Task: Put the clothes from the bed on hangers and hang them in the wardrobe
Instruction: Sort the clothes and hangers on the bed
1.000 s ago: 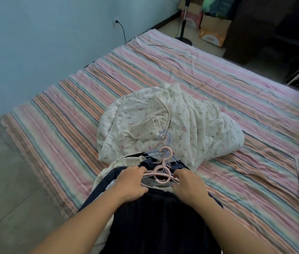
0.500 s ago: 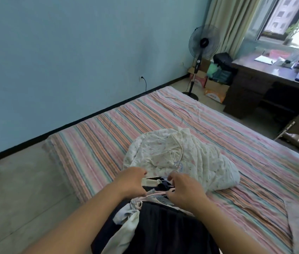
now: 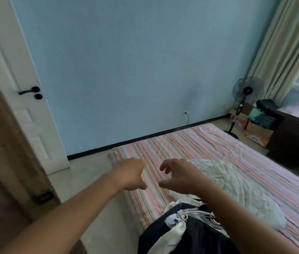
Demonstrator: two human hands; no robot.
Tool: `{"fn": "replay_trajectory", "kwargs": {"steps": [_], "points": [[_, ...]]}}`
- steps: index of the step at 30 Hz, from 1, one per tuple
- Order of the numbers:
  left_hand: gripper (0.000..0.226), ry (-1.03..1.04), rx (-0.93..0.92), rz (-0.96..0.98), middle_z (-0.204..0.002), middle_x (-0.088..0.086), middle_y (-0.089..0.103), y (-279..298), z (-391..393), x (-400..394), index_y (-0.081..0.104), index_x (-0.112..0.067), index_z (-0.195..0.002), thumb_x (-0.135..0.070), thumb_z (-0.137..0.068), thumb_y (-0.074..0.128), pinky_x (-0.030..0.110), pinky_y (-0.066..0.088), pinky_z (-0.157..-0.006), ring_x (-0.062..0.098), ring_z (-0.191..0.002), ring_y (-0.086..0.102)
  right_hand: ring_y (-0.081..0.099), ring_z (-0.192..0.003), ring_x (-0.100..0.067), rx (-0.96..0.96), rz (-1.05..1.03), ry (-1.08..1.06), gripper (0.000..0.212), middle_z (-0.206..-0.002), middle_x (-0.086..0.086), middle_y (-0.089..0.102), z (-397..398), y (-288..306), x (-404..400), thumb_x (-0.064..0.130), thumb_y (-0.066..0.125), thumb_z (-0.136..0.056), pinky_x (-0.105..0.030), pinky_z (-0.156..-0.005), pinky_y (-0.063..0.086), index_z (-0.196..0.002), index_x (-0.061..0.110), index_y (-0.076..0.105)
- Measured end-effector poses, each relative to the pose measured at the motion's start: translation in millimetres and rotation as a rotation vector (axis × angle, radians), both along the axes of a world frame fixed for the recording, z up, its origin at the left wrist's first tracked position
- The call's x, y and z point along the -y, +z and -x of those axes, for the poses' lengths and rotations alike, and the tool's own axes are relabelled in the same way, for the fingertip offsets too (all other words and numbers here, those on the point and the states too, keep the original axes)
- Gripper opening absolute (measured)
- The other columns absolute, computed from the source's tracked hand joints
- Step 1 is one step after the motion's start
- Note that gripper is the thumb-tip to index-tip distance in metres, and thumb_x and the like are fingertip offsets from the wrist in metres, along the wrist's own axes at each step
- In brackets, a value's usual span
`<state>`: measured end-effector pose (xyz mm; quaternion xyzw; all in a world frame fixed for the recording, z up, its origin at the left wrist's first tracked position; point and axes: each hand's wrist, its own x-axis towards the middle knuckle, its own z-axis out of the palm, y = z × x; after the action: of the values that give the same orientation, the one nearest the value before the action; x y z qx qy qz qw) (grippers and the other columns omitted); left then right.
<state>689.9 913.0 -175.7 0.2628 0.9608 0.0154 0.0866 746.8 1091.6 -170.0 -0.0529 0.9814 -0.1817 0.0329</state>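
While both hands (image 3: 132,174) (image 3: 179,176) hover spread (holding nothing), clothes pile (image 3: 190,228) lies below right wrist.

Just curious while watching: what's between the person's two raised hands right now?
Nothing is held there. In the head view, only bare striped sheet shows through the gap between the left hand and right hand.

White door (image 3: 33,114), standing fan (image 3: 246,92), curtain (image 3: 280,52), dark desk (image 3: 295,132)

Both hands (image 3: 132,175) raised, fingers (image 3: 165,166) loose.
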Motion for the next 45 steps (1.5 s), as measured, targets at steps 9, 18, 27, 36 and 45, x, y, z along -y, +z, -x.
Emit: {"fn": "replay_trajectory", "kwargs": {"steps": [9, 18, 27, 36, 45], "points": [[0.069, 0.198, 0.114, -0.242, -0.105, -0.021, 0.056, 76, -89, 136, 0.05, -0.032, -0.136, -0.051, -0.076, 0.077, 0.016, 0.041, -0.065, -0.002, -0.079, 0.05, 0.058, -0.082, 0.002, -0.07, -0.052, 0.375, 0.046, -0.1, 0.019, 0.061, -37, 86, 111, 0.05, 0.074, -0.08, -0.014, -0.067, 0.043, -0.121, 0.034, 0.062], [0.074, 0.547, -0.002, -0.336, -0.115, -0.019, 0.053, 123, -159, 223, 0.047, -0.033, -0.136, -0.053, -0.073, 0.078, 0.019, 0.049, -0.067, 0.003, -0.091, 0.055, 0.064, -0.099, -0.011, -0.129, -0.149, 0.729, 0.052, -0.12, 0.009, 0.066, -49, 144, 192, 0.049, 0.073, -0.084, -0.031, -0.087, 0.056, -0.129, 0.028, 0.058], [0.084, 1.025, -0.091, -0.306, -0.139, -0.005, 0.049, 145, -252, 268, 0.04, -0.025, -0.144, -0.047, -0.074, 0.08, 0.03, 0.048, -0.091, 0.014, -0.12, 0.053, 0.063, -0.094, -0.009, -0.216, -0.136, 1.042, 0.048, -0.111, 0.013, 0.065, -58, 152, 272, 0.049, 0.073, -0.083, -0.027, -0.079, 0.056, -0.125, 0.033, 0.056], [0.072, 1.284, -0.119, -0.281, -0.137, -0.002, 0.049, 158, -354, 305, 0.045, -0.022, -0.14, -0.042, -0.079, 0.078, 0.035, 0.05, -0.095, 0.014, -0.118, 0.052, 0.058, -0.096, -0.007, -0.204, -0.131, 1.325, 0.048, -0.104, 0.018, 0.06, -95, 155, 365, 0.052, 0.072, -0.081, -0.028, -0.08, 0.05, -0.123, 0.034, 0.058], [0.074, 1.518, -0.213, -0.221, -0.135, -0.003, 0.048, 165, -452, 353, 0.041, -0.022, -0.144, -0.053, -0.083, 0.069, 0.028, 0.047, -0.092, 0.011, -0.113, 0.048, 0.061, -0.09, -0.008, -0.142, -0.04, 1.492, 0.03, -0.095, 0.017, 0.062, -168, 163, 448, 0.046, 0.074, -0.082, -0.028, -0.077, 0.051, -0.107, 0.037, 0.059]]}}
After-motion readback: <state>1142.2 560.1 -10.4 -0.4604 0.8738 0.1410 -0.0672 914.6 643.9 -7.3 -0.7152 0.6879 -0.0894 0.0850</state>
